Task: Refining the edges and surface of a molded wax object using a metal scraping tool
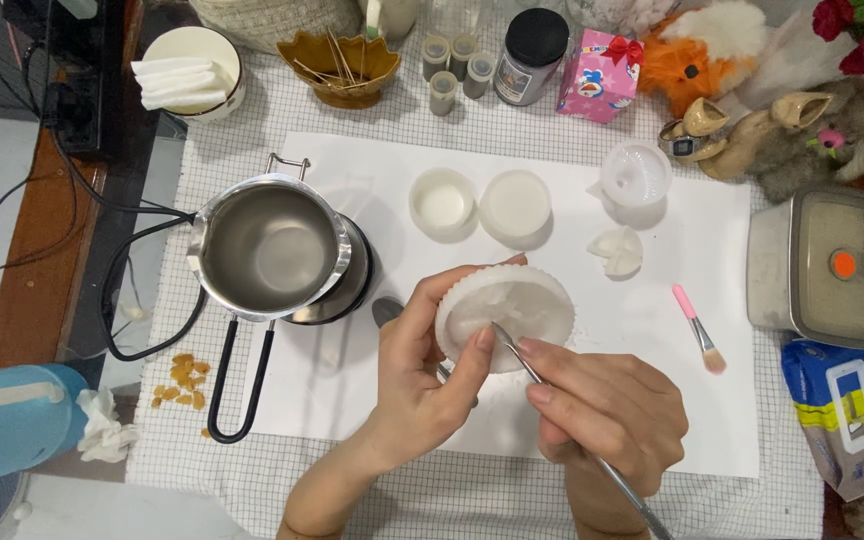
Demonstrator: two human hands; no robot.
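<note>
Just below the middle of the frame you hold the white fluted mould (508,312), tilted toward you. Your left hand (422,375) is curled around its near rim, thumb pressed on the edge. Your right hand (607,412) is closed in a pen grip on a thin metal tool (564,420), its tip inside the mould (likely working the white contents loose). I judge the next move needs gentle prying along the wall. To the left sits the steel melting pot (270,248); right of centre lies a pink brush (698,329).
</note>
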